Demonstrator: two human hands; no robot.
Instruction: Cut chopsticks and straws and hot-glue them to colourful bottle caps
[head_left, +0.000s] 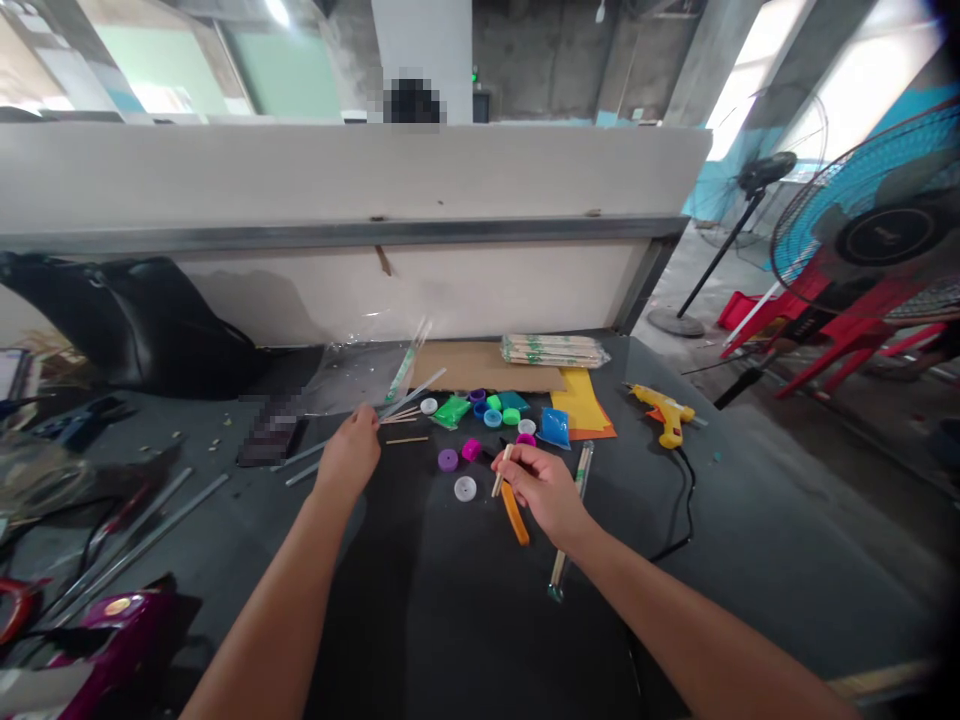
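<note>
A pixelated patch (270, 430) hides something on the dark table (465, 620) at left of frame, below a clear plastic sheet (360, 375). Coloured plastic bottle caps (480, 425) lie at upper centre, with a yellow hot glue gun (664, 415) to the right. The left hand (349, 452) is loosely pinched just beside thin wooden sticks (401, 416), its hold unclear; the half-closed right hand (544, 492) grips a short wooden stick (502, 470) above an orange-handled tool (514, 512).

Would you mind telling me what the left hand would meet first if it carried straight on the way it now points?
Probably the thin grey rod just past the left hand, though depth is hard to judge from here.
</note>
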